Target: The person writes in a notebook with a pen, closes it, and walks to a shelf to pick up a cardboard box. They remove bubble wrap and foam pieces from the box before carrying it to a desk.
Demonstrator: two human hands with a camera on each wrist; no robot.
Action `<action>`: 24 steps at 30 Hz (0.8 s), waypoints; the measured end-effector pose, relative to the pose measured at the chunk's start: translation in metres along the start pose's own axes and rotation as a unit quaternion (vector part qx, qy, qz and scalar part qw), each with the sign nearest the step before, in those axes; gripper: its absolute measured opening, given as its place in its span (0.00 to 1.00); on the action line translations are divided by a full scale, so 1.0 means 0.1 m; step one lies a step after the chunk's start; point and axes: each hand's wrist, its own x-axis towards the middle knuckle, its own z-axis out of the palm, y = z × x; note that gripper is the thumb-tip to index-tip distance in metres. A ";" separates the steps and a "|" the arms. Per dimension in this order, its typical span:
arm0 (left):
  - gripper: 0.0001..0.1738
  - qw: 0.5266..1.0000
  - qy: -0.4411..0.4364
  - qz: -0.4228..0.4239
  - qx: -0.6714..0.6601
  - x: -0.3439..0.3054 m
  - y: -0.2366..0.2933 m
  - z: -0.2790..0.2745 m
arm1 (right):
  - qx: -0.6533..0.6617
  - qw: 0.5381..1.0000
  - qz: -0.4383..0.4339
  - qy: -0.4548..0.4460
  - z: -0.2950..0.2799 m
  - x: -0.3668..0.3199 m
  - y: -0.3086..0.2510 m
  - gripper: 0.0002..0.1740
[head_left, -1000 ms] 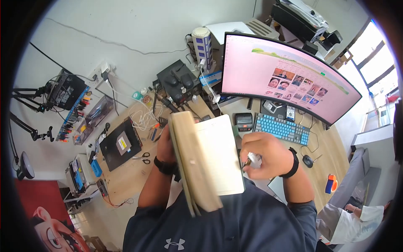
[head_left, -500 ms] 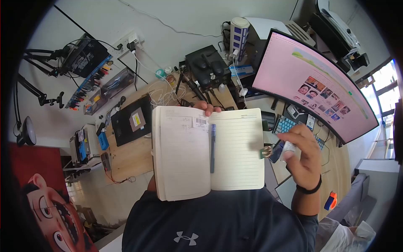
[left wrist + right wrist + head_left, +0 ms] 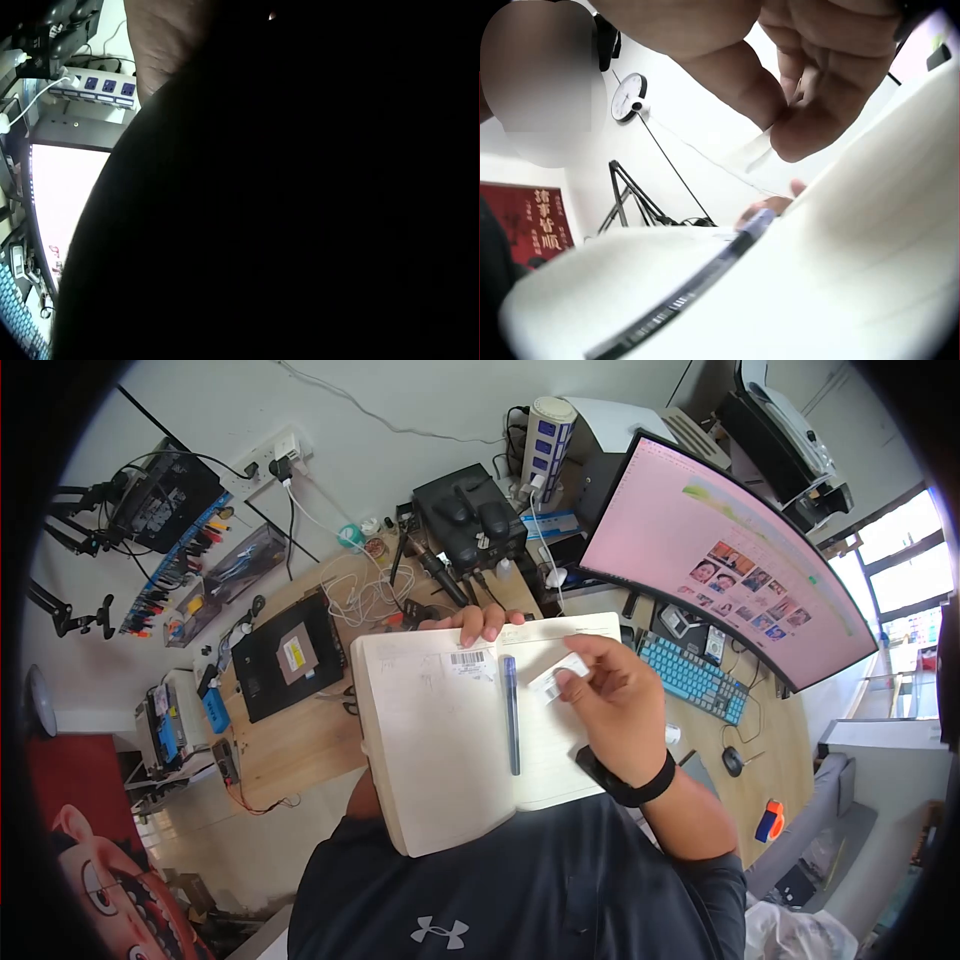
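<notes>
An open notebook (image 3: pixel 430 760) lies spread in front of the person's chest. My left hand (image 3: pixel 478 623) holds it from behind, with fingers curled over its top edge; the rest of that hand is hidden. A barcode sticker (image 3: pixel 468 663) sits high on the left page. Along the fold lies a pen (image 3: pixel 514 715) with a bluish cap, also seen in the right wrist view. Above the right page, my right hand (image 3: pixel 622 705) pinches a small white paper slip (image 3: pixel 754 154) between thumb and finger. A dark shape fills most of the left wrist view.
Beyond the notebook stand a curved monitor (image 3: pixel 720 560), a blue keyboard (image 3: pixel 692 675) and a mouse (image 3: pixel 733 761). A black flat device (image 3: pixel 287 657), tangled white cables (image 3: pixel 360 600) and a tower power strip (image 3: pixel 548 448) are to the left and back.
A second ago, blurred pages were turning; the notebook then lay open with the pen in the fold. My right hand has since moved left from beside the notebook to over its right page.
</notes>
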 end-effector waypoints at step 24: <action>0.24 0.999 -0.052 -0.005 -0.011 0.08 0.08 -0.23 | -0.339 0.933 -0.057 0.108 -0.10 0.32 0.02 0.15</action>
